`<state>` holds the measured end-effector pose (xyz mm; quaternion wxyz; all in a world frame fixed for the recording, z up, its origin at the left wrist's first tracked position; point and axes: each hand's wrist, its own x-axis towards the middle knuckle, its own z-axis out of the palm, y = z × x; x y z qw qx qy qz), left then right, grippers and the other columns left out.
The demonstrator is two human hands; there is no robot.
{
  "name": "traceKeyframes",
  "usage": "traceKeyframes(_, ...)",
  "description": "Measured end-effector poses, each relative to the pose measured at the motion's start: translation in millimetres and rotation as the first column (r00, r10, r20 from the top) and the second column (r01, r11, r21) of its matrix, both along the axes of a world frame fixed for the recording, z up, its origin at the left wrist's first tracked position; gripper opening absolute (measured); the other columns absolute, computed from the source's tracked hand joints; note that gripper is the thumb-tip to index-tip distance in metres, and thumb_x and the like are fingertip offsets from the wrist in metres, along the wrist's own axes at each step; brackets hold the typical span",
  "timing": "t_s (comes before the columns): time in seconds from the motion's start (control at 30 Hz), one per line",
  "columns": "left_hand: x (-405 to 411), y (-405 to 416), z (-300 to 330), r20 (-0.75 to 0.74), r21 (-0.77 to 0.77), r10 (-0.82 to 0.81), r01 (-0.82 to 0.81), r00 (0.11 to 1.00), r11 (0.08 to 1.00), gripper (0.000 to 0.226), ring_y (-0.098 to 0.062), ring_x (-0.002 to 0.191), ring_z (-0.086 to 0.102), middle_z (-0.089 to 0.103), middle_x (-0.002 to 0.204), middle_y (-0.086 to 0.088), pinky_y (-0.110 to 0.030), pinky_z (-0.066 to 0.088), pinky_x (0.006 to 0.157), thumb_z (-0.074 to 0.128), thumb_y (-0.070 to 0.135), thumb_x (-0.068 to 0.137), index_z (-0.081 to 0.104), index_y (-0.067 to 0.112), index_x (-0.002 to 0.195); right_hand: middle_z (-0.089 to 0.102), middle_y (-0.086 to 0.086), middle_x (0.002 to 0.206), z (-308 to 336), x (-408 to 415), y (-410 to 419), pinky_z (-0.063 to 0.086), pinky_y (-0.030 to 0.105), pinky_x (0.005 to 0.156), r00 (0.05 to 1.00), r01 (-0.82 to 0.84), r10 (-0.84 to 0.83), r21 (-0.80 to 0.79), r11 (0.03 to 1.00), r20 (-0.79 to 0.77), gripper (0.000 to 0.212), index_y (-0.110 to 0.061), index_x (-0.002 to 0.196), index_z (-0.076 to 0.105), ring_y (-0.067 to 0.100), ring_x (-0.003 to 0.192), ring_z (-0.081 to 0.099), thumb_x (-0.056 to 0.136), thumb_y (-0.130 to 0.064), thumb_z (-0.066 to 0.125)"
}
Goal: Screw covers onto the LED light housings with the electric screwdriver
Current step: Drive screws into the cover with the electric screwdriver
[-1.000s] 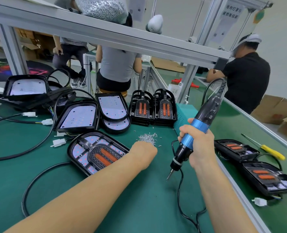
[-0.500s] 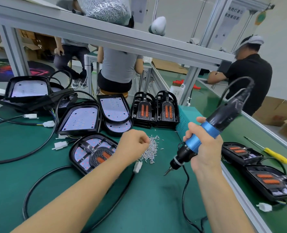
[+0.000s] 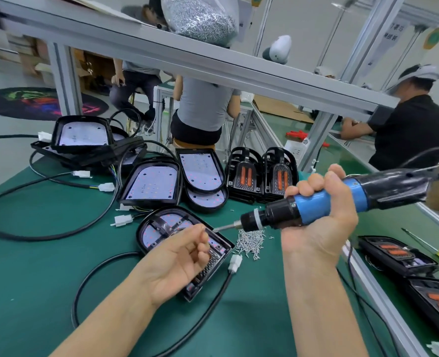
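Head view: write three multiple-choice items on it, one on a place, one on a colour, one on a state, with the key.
1. Where is the loose screw pile?
A. on the mat right of the housing under the left hand
B. on the upper shelf
C. inside a housing

2. What colour is the electric screwdriver grip?
A. red
B. blue
C. white

3. How does the right hand hold the screwdriver?
A. nearly level, bit towards the left hand
B. bit straight up
C. lying on the mat

Key: A, the pile lies on the green mat; B, a blue sleeve shows between the fingers; A, the bit points left.
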<state>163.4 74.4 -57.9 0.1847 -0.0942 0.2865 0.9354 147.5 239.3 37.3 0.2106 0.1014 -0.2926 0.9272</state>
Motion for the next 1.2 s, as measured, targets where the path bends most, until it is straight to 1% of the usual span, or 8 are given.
traceKeyframes(0.17, 5.9, -2.1, 2.9, 0.006, 0.059, -0.008, 0.007, 1.000, 0.998, 0.008, -0.012, 0.054, 0.054, 0.060, 0.070, -0.005, -0.021, 0.050, 0.048, 0.065, 0.012, 0.072, 0.067, 0.005, 0.070, 0.048, -0.005, 0.059, 2.1, 0.0, -18.5, 0.045, 0.020, 0.055, 1.000, 0.015, -0.015, 0.014, 1.000, -0.002, 0.019, -0.019, 0.089, 0.053, 0.008, 0.048, 0.046, 0.073, -0.011, 0.055)
traceKeyframes(0.33, 7.6, -3.6, 6.3, 0.004, 0.075, 0.006, -0.006, 1.000, 0.997, 0.012, -0.012, 0.055, 0.053, 0.061, 0.071, -0.005, -0.021, 0.050, 0.050, 0.065, 0.012, 0.071, 0.062, 0.006, 0.081, 0.048, -0.006, 0.059, 3.7, -0.4, -25.1, 0.045, 0.021, 0.054, 1.000, 0.007, -0.006, 0.018, 1.000, -0.013, 0.019, -0.020, 0.089, 0.053, 0.008, 0.049, 0.046, 0.073, -0.010, 0.055)
traceKeyframes(0.47, 8.2, -4.8, 6.5, 0.006, 0.072, 0.012, -0.013, 1.000, 0.997, 0.013, -0.012, 0.054, 0.053, 0.062, 0.071, -0.005, -0.021, 0.050, 0.050, 0.065, 0.011, 0.071, 0.062, 0.007, 0.083, 0.048, -0.006, 0.059, 4.0, -1.1, -27.1, 0.045, 0.021, 0.054, 1.000, 0.009, -0.008, 0.028, 1.000, -0.020, 0.019, -0.019, 0.089, 0.053, 0.008, 0.049, 0.046, 0.074, -0.009, 0.055)
traceKeyframes(0.6, 8.4, -4.9, 5.8, 0.004, 0.068, 0.023, -0.023, 1.000, 0.997, 0.006, -0.012, 0.054, 0.053, 0.062, 0.071, -0.005, -0.021, 0.050, 0.049, 0.066, 0.011, 0.070, 0.068, 0.007, 0.074, 0.049, -0.006, 0.059, 1.7, -2.3, -28.0, 0.045, 0.021, 0.054, 1.000, 0.007, -0.006, 0.023, 1.000, -0.019, 0.019, -0.019, 0.089, 0.054, 0.008, 0.049, 0.047, 0.074, -0.008, 0.055)
traceKeyframes(0.7, 9.1, -4.2, 4.4, -0.017, 0.039, 0.036, -0.035, 0.999, 0.999, 0.008, -0.011, 0.053, 0.054, 0.063, 0.071, -0.005, -0.021, 0.050, 0.049, 0.066, 0.011, 0.070, 0.073, 0.009, 0.067, 0.049, -0.006, 0.059, -0.1, -2.6, -27.8, 0.045, 0.021, 0.054, 1.000, 0.007, -0.007, 0.015, 1.000, -0.017, 0.019, -0.019, 0.089, 0.054, 0.007, 0.049, 0.047, 0.074, -0.008, 0.055)
traceKeyframes(0.8, 9.4, -1.3, 3.1, -0.028, 0.009, 0.056, -0.056, 0.998, 0.998, 0.006, -0.011, 0.053, 0.055, 0.064, 0.070, -0.005, -0.020, 0.050, 0.049, 0.067, 0.011, 0.066, 0.073, 0.009, 0.066, 0.049, -0.006, 0.059, -0.9, -2.8, -27.8, 0.045, 0.021, 0.054, 1.000, 0.002, -0.002, -0.003, 1.000, -0.013, 0.019, -0.019, 0.089, 0.053, 0.007, 0.049, 0.047, 0.073, -0.008, 0.055)
traceKeyframes(1.0, 9.9, -0.2, 3.9, -0.011, 0.071, 0.075, -0.074, 0.997, 0.995, 0.011, -0.011, 0.054, 0.054, 0.064, 0.071, -0.004, -0.021, 0.050, 0.050, 0.064, 0.011, 0.071, 0.073, 0.010, 0.066, 0.049, -0.006, 0.058, 1.1, -2.4, -25.9, 0.045, 0.021, 0.053, 1.000, 0.006, -0.006, -0.012, 1.000, -0.010, 0.019, -0.019, 0.088, 0.054, 0.008, 0.048, 0.047, 0.072, -0.008, 0.055)
traceKeyframes(1.2, 11.3, 0.6, 5.4, -0.014, 0.073, 0.076, -0.075, 0.997, 0.994, 0.012, -0.010, 0.055, 0.053, 0.063, 0.071, -0.004, -0.020, 0.050, 0.052, 0.064, 0.012, 0.071, 0.073, 0.011, 0.064, 0.048, -0.005, 0.058, 1.0, -2.6, -26.4, 0.044, 0.021, 0.053, 1.000, 0.002, -0.002, -0.011, 1.000, -0.006, 0.019, -0.019, 0.088, 0.054, 0.008, 0.048, 0.047, 0.071, -0.008, 0.055)
